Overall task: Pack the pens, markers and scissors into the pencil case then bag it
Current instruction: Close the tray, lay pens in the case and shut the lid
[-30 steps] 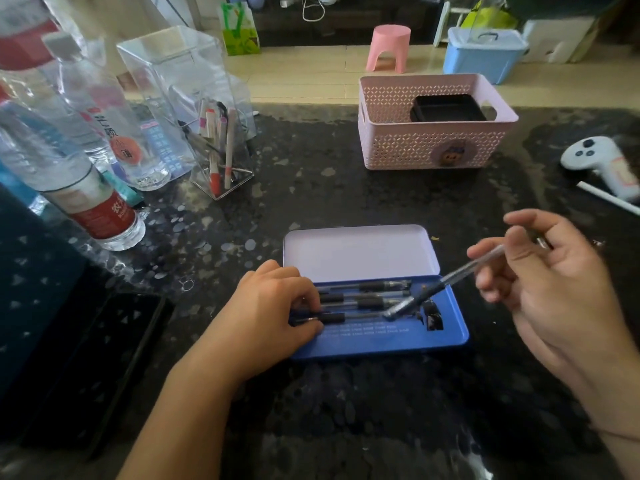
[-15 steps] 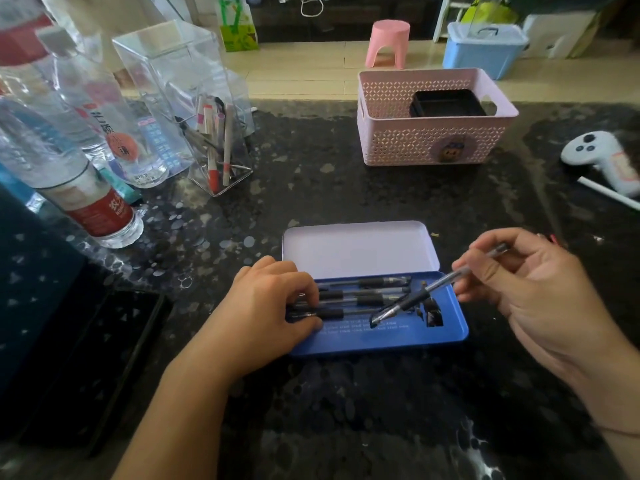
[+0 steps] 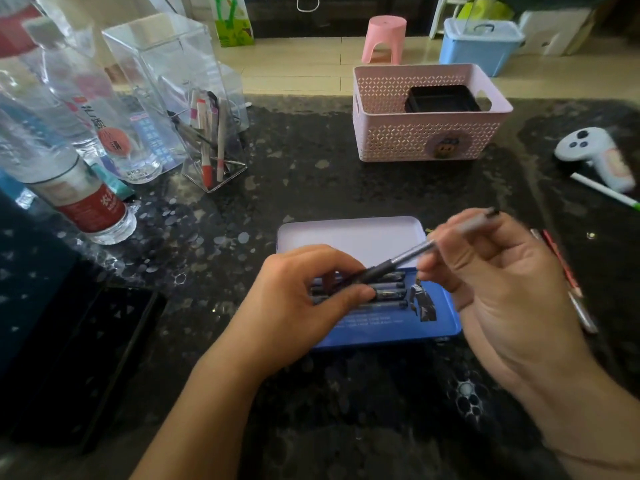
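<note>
A blue tin pencil case (image 3: 436,327) lies open in the middle of the dark counter, its pale lid (image 3: 349,235) folded back. Several black pens (image 3: 389,293) lie side by side inside it. My left hand (image 3: 298,303) rests on the pens' left ends, thumb pressing them down. My right hand (image 3: 498,282) holds a clear pen with a black grip (image 3: 398,263) slanted over the case, its tip low above the packed pens near my left fingers. More pens stand in a clear holder (image 3: 211,157) at the back left. Scissors are not visible.
Water bottles (image 3: 69,174) crowd the left side. A pink basket (image 3: 426,129) holding a black tray stands at the back. A white controller (image 3: 595,154) and a white pen (image 3: 602,190) lie at the right, with red pens (image 3: 568,275) behind my right hand. A dark tablet (image 3: 86,358) lies front left.
My right hand has swung the pen leftward and lowered its tip from the case's right end to over the packed pens. My left hand's thumb has shifted right along the pens.
</note>
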Motion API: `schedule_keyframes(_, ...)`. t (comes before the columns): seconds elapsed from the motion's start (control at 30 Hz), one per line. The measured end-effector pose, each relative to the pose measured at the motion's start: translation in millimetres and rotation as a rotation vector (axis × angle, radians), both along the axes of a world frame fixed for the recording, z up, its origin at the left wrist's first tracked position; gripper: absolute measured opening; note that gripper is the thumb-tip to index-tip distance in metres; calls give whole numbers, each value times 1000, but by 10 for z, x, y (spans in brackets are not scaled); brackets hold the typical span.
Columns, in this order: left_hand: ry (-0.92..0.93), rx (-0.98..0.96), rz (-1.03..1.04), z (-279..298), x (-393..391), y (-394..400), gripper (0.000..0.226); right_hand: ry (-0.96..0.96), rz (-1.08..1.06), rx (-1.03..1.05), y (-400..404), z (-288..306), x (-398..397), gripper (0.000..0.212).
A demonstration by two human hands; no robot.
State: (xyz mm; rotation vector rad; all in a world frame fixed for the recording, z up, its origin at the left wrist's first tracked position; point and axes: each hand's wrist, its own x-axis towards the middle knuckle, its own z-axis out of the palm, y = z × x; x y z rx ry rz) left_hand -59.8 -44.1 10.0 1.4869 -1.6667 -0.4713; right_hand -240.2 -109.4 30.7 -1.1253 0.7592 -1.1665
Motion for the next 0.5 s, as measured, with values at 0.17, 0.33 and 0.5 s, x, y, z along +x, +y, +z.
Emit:
schedule_keyframes(0.17, 31, 18, -84, -46, -76, -5, 14, 464, 141, -283, 188, -122, 112, 13)
schedule_keyframes(0.33, 11, 80, 94, -74, 197, 45, 22, 895, 154, -773, 28, -248, -30, 22)
schedule_keyframes(0.5, 226, 227, 19, -7, 396, 152, 45, 1222, 283, -959, -8, -567, 13, 57)
